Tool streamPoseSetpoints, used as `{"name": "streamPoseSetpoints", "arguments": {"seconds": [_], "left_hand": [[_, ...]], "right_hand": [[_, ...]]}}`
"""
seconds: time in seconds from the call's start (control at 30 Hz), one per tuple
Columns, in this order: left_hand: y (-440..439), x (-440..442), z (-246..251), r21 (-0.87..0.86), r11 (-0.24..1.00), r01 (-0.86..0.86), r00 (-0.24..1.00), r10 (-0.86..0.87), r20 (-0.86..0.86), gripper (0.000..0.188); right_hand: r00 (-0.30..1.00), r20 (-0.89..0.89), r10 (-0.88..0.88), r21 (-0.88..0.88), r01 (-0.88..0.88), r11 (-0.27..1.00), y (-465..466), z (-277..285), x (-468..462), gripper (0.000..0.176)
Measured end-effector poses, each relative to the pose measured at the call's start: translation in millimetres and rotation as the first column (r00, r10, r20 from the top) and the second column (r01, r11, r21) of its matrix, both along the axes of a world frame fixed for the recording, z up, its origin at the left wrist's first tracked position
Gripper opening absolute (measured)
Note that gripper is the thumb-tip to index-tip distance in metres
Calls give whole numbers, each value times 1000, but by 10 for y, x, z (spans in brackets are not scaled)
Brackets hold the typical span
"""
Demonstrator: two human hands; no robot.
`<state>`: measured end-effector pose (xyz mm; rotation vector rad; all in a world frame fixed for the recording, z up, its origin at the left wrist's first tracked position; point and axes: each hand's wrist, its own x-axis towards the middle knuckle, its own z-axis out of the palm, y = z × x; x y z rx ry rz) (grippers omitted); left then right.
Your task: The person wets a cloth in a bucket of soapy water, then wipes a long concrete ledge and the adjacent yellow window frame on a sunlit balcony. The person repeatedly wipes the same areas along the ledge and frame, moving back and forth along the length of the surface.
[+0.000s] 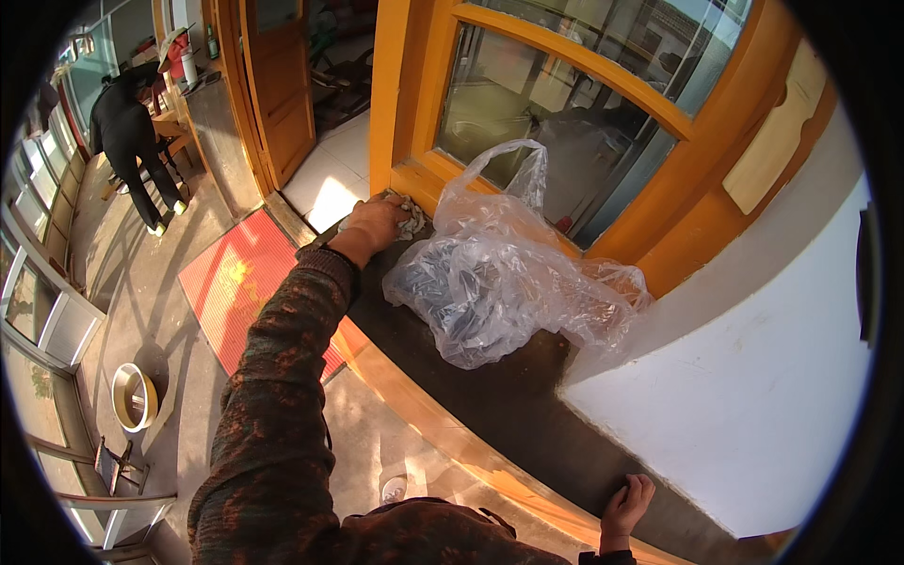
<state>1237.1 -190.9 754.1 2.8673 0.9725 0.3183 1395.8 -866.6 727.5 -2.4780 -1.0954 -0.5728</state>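
At the corner of an orange window frame (406, 173), my left hand (374, 220) presses a crumpled, light patterned cloth (411, 217) against the end of the dark window ledge (494, 395). Right beside that cloth, a clear plastic bag (487, 282) lies bunched on the ledge, its handles sticking up against the lower glass; dark contents show dimly through it. My right hand (627, 505) rests at the near end of the ledge, fingers loosely curled with a gap at the thumb, and no object shows in it.
An orange strip (452, 438) edges the ledge. Below lies a red doormat (244, 272) by an open doorway. On the floor at left stand a yellowish basin (134, 397) and a small folding stool (116, 466). A person in black (131, 134) bends over beyond the doorway.
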Motion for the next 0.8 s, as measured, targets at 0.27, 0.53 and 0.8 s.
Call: {"name": "streamPoseSetpoints", "arguments": {"seconds": [0.27,0.53,0.8], "left_hand": [[-424,-384,32,-59,995,75,997,-77,-29,40],[-836,-905,-61,67,996,-58,998,59,-20,38],[-1468,-1078,-233,29,965,-261,960,256,112,35]], "right_hand": [[997,-75,23,22,-21,1000,-57,-7,21,25],[995,-94,22,58,-17,998,-88,-9,19,25],[996,-88,30,56,-25,998,-84,-1,17,26]]}}
